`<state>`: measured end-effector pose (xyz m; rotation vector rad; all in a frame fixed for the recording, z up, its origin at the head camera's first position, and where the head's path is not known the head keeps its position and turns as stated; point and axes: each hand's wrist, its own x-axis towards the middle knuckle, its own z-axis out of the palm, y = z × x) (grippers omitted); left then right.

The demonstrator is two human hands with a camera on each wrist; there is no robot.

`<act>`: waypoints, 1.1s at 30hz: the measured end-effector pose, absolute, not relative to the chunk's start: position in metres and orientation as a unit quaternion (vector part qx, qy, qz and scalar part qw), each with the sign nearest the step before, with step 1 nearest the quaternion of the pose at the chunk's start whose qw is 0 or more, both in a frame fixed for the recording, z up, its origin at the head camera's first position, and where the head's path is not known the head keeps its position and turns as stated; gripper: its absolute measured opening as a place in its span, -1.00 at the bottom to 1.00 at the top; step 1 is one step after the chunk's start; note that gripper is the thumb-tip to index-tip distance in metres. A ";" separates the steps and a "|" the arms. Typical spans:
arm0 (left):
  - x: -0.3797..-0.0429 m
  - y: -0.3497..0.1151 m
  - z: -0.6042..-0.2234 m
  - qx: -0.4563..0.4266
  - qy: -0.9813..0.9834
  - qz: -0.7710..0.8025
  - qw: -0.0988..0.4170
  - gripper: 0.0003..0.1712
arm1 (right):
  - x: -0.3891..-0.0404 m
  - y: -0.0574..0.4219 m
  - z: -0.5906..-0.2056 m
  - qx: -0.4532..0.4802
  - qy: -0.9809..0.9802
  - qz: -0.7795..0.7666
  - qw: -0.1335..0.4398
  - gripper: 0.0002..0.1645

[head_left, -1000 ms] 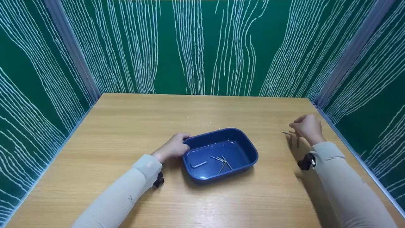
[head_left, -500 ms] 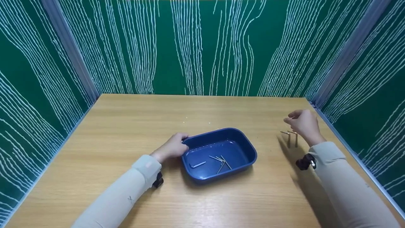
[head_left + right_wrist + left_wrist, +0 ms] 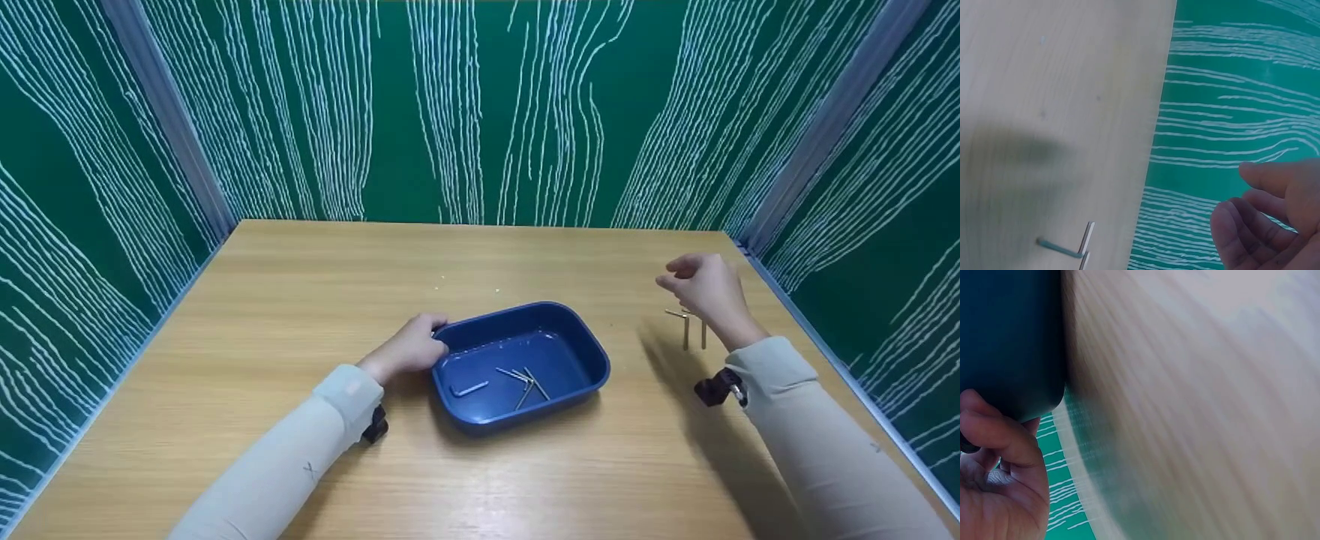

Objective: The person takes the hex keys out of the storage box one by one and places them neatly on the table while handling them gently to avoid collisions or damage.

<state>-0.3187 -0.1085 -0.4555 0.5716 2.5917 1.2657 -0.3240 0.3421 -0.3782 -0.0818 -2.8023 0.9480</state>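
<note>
A blue plastic tub (image 3: 487, 429) stands on the wooden table, and my left hand (image 3: 409, 346) grips its left rim at the back corner. In the left wrist view the fingers (image 3: 999, 433) curl at the tub's dark wall (image 3: 1013, 337). Several hex keys (image 3: 541, 387) lie inside, crossed in a loose bunch, with a separate L-shaped hex key (image 3: 471, 390) near the left end. My right hand (image 3: 712, 292) hovers over the table's right side, thumb and fingers apart and holding nothing. Below it lie two hex keys (image 3: 685, 331) side by side, one partly hidden by the hand.
Green walls with white wavy lines (image 3: 540, 112) enclose the table (image 3: 337, 262) at the back and both sides. A few tiny white specks (image 3: 496, 290) lie behind the tub. The right wall's foot (image 3: 825, 337) runs close beside the right forearm.
My right hand has risen from the two hex keys and drifted left and back, uncovering them on the table. My left hand and the tub stay where they were.
</note>
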 end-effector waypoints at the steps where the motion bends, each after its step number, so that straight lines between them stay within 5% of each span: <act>1: -0.319 -0.109 -0.455 0.193 0.877 0.428 0.101 -0.70 | -0.323 0.340 -0.378 -0.025 -0.944 0.317 0.091 -0.50; 33: -0.320 -0.108 -0.455 0.179 0.878 0.432 0.106 -0.73 | -0.302 0.287 -0.364 0.079 -0.942 0.304 0.118 -0.63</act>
